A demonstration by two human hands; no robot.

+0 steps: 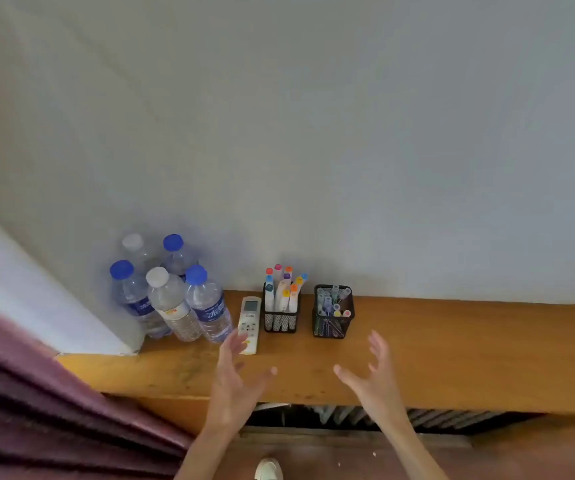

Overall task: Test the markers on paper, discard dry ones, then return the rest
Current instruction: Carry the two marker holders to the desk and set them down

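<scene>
Two black mesh holders stand on a wooden shelf against the wall. The left holder holds several white markers with coloured caps that stick up above its rim. The right holder holds several shorter markers that sit low inside it. My left hand hovers over the shelf in front of the left holder, fingers spread, holding nothing. My right hand hovers in front of the right holder, also spread and empty. No paper is in view.
A white remote control lies left of the left holder, its near end behind my left fingertips. Several water bottles stand in the shelf's left corner. A dark red curtain hangs at the left. A radiator grille sits under the shelf.
</scene>
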